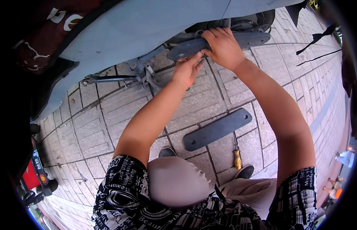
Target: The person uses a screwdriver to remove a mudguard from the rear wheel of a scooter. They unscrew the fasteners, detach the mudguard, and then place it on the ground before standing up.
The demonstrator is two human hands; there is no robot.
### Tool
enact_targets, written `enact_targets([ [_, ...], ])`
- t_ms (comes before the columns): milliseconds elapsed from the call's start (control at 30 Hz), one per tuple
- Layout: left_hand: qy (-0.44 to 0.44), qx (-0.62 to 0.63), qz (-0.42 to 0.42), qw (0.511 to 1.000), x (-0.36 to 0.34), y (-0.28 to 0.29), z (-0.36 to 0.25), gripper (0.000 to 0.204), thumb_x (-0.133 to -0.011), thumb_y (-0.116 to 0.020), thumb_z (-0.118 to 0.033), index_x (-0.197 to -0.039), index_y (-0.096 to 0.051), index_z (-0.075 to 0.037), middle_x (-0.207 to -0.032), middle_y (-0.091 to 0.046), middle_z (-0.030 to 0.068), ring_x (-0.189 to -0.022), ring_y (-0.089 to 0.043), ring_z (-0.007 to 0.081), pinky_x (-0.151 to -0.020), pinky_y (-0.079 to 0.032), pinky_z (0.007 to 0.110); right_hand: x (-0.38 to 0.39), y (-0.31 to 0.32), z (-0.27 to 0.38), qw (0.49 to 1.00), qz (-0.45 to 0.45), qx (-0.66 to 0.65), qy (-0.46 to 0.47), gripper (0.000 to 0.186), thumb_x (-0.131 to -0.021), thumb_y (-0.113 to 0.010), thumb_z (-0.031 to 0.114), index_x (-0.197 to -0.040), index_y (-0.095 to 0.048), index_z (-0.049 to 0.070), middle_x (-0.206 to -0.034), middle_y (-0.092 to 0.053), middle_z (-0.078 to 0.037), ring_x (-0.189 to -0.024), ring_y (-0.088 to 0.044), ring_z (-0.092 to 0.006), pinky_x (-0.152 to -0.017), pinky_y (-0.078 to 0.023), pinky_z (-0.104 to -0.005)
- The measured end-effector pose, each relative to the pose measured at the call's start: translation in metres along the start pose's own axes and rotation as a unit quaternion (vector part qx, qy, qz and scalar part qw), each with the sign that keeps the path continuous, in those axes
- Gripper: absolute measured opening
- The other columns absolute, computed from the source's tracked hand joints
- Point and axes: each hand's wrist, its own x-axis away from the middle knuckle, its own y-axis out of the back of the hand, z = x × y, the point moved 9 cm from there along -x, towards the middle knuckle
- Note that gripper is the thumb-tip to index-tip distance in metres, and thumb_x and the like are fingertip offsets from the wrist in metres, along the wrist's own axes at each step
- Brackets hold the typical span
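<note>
A long dark grey cover (pixel 186 46) with a rounded end runs along the lower side of a pale blue-grey scooter body. My right hand (pixel 223 45) wraps over its upper edge, fingers behind it and thumb on the front. Lower and to the left, my left hand (pixel 185 72) grips the cover's bottom edge with the thumb up; its other fingertips are partly hidden. On the paving near my feet lies a second dark grey flat strip (pixel 217 128) with rounded ends and a hole at each end. Beside it rests a yellow-handled screwdriver (pixel 237 156).
The scooter's body panel (pixel 136 32) fills the upper left. Its metal stand (pixel 111 78) reaches down to the left of my hands. A dark wheel (pixel 266 21) shows behind the cover. My shoes (pixel 244 172) are close to the screwdriver. A red vehicle (pixel 30 174) stands far left.
</note>
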Motion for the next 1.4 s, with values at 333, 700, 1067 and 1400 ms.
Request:
enact_targets([
  [333, -0.023, -0.079, -0.117, 0.990, 0.033, 0.022, -0.020, 0.027, -0.083, -0.074, -0.014, -0.104, -0.058, -0.007, -0.109, -0.063, 0.0042, -0.103, -0.060, 0.0209, -0.093, -0.046, 0.037, 0.000, -0.001, -0.002, 1.000, -0.014, 0.010, -0.010, 0.039, -0.070, -0.075, 0.018, -0.103, -0.056, 0.009, -0.097, -0.061, -0.006, -0.097, -0.056, -0.0252, -0.088, -0.038, -0.0375],
  [700, -0.085, -0.185, -0.176, 0.963, 0.061, 0.038, -0.045, 0.036, -0.080, -0.078, -0.018, -0.104, -0.052, -0.011, -0.100, -0.061, 0.0018, -0.092, -0.059, 0.0171, -0.080, -0.046, 0.032, 0.008, 0.016, 0.000, 0.994, -0.066, 0.057, -0.070, 0.055, -0.065, -0.079, 0.027, -0.114, -0.057, 0.013, -0.101, -0.059, -0.002, -0.104, -0.051, -0.0233, -0.093, -0.033, -0.0435],
  [1067, -0.217, -0.113, -0.128, 0.961, 0.045, 0.004, -0.063, 0.024, -0.086, -0.070, -0.007, -0.106, -0.058, -0.010, -0.109, -0.063, 0.0022, -0.097, -0.062, 0.0181, -0.089, -0.052, 0.031, 0.052, 0.045, -0.040, 0.962, -0.197, -0.004, -0.187, 0.063, -0.063, -0.080, 0.026, -0.119, -0.053, 0.014, -0.118, -0.054, -0.004, -0.115, -0.047, -0.0255, -0.096, -0.034, -0.0415],
  [1400, -0.224, -0.133, -0.112, 0.959, 0.040, 0.012, -0.067, 0.022, -0.084, -0.070, -0.004, -0.103, -0.061, -0.010, -0.103, -0.065, 0.0017, -0.095, -0.062, 0.0146, -0.084, -0.056, 0.032, 0.051, 0.034, -0.018, 0.966, -0.197, 0.017, -0.166, 0.064, -0.066, -0.079, 0.023, -0.123, -0.051, 0.016, -0.125, -0.051, -0.004, -0.117, -0.045, -0.0269, -0.096, -0.032, -0.0426],
])
